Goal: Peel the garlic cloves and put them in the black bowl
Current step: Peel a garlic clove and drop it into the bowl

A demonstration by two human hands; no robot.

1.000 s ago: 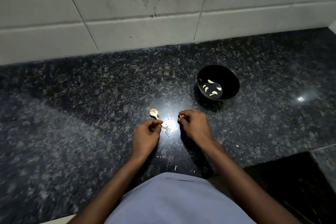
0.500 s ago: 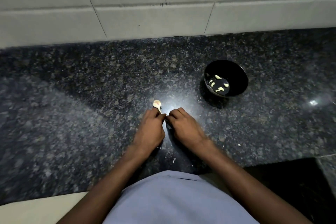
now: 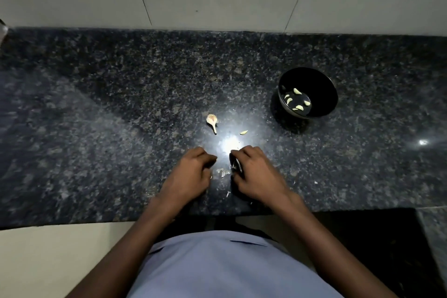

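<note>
Progress: several peeled cloves (image 3: 297, 100) are already being held in the black bowl (image 3: 325, 84), at least five countable; peeling is judged well under way but not finished.
Bowl position: it is being kept on the granite counter (image 3: 121, 104), well apart from both hands, up and to the right of them.
Remaining stock: a garlic stem (image 3: 212, 120) with little or nothing left on it is lying ahead of the hands; one loose clove (image 3: 243, 132) is lying just beside the bright glare spot, not in the bowl, and whether it is peeled cannot be told.
Right hand (image 3: 256, 175): fingers are being curled round something pale and papery at the thumb side, probably a clove being stripped; the item itself is too hidden to be named with certainty.
Left hand (image 3: 191, 174): fingers are being curled inward; whether anything is being pinched cannot be told.
Waste: skin flakes (image 3: 223, 172) are being scattered on the counter between the two hands.
Left to do: the clove in hand is to be finished and dropped in, then the loose one dealt with.
</note>
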